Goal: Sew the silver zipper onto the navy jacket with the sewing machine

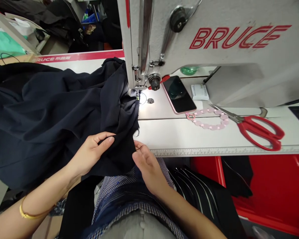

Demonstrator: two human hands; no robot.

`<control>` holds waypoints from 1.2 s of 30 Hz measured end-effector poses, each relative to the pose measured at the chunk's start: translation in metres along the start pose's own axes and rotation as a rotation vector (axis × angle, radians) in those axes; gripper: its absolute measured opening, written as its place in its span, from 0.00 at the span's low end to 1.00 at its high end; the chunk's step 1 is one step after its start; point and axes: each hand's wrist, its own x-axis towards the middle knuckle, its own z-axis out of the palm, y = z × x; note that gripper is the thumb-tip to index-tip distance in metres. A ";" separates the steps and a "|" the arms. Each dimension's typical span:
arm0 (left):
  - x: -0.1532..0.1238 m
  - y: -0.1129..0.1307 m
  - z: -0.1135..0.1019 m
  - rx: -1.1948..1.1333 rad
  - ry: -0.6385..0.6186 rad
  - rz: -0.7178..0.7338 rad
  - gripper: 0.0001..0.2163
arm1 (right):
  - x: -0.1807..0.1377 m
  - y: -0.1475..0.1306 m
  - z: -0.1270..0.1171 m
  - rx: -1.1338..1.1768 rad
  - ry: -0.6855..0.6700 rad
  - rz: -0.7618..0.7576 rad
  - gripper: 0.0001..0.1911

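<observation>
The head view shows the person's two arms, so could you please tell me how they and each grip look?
The left forearm is bare, with a slim gold-coloured bangle; the right forearm is bare too, with no jewellery visible. No sleeve shows on either. The left grip and right grip are human hands without gloves or visible rings.

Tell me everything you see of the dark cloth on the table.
The cloth is dark navy to black, matte, soft-looking and loosely folded. It lies across the table and hangs past the near edge. Its right edge reaches the presser foot, with loose thread trailing nearer the person. The left hand touches its near part; the right hand is at its near right edge.
</observation>
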 end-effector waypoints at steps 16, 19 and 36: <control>-0.004 0.003 0.001 -0.088 -0.023 -0.124 0.18 | -0.007 0.010 -0.009 -0.227 0.036 0.020 0.09; -0.006 0.006 0.004 -0.156 -0.059 -0.168 0.17 | -0.007 0.010 -0.010 -0.274 0.040 0.017 0.10; -0.022 0.005 0.013 0.526 -0.009 0.322 0.11 | -0.012 -0.002 -0.004 -0.706 0.035 -0.074 0.15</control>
